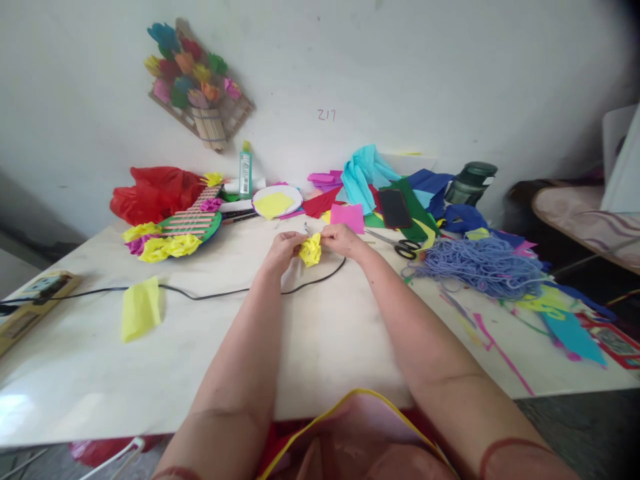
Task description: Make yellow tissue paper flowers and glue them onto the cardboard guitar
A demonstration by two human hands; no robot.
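Observation:
A crumpled yellow paper flower (311, 250) is between my two hands, above the middle of the table. My left hand (286, 250) pinches it from the left, fingers closed. From the other side my right hand (343, 240) grips its edge, also closed. A small whitish tip (305, 228) shows just behind the fingers; what it belongs to is hidden. A black cord (240, 291) runs across the table and curves up beneath my right hand. Right of that hand lie scissors (406, 249) with dark handles, and a pink paper square (348, 218) lies behind it.
A power strip (37, 300) and a folded yellow sheet (141, 309) are at left. Behind them sits a stick-and-paper-flower craft (190, 225), near a glue bottle (245, 173). A phone (395, 209), dark green container (470, 183) and tangled blue cord (480, 267) occupy the right.

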